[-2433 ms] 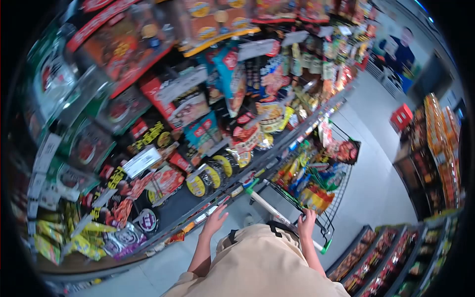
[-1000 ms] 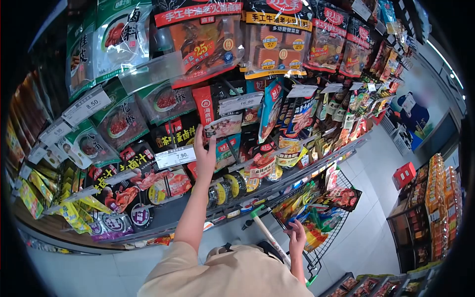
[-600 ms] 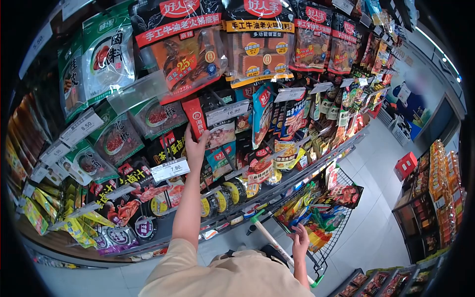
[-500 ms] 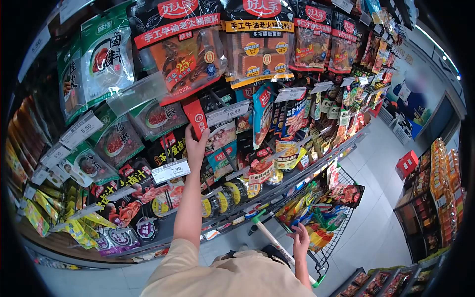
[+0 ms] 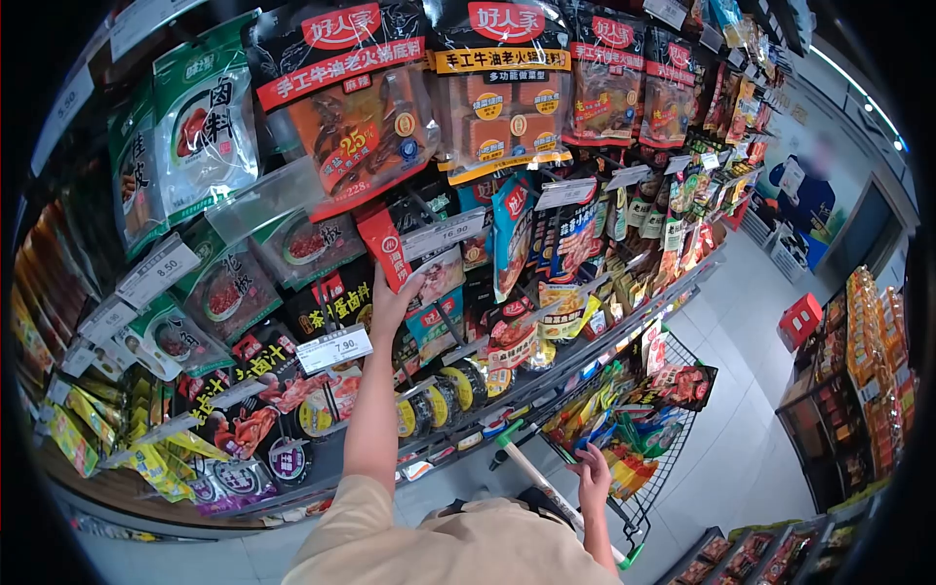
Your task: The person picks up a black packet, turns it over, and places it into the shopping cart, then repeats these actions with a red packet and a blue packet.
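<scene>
The left hand [image 5: 391, 304] pinches the red-edged packet [image 5: 380, 234], tilted just left of centre; the right hand [image 5: 592, 478] (half-curled, nothing visible in it) is beside the cart handle [image 5: 532, 472].

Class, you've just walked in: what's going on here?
A person's left hand has its fingers on a red-edged packet, which is still up on the display by a price label reading 16.90. The right hand, fingers loosely curled, is beside the handle of a cart holding many colorful packets.
</scene>
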